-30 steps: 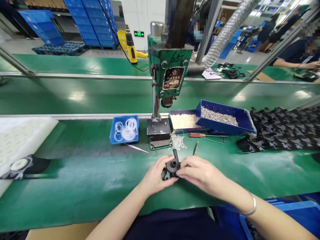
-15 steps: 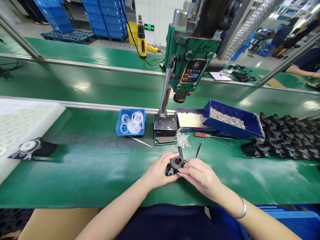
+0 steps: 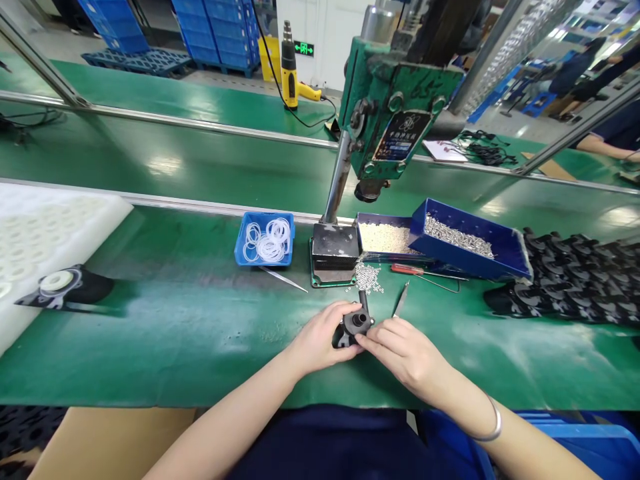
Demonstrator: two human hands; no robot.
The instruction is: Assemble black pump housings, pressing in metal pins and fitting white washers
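My left hand [image 3: 320,337] is wrapped round a black plastic pump housing [image 3: 358,321], thumb and fingers on opposite sides. A short round spout rises from the housing's top, and a longer tube points away from me. My right hand [image 3: 407,350] has its fingertips pinched together against the housing's near right edge; whatever is between them is too small to make out. Just beyond the right hand lie grey tweezers [image 3: 401,300]. Small metal nuts or rings [image 3: 368,277] are scattered past the tube. Behind the left hand stands the black base block [image 3: 335,241] of a green press [image 3: 395,113].
A blue bin [image 3: 240,250] holds white rings, with a thin pointed tool [image 3: 284,279] before it. Bins of pale bits [image 3: 385,237] and screws [image 3: 457,235] stand right of the press, near a red-handled screwdriver [image 3: 406,269]. Black housings [image 3: 560,293] crowd the right; another [image 3: 75,287] lies left beside white foam [image 3: 55,233].
The view has shifted slightly. My right fingertips have moved a little along the housing's near edge, while my left hand keeps its hold.
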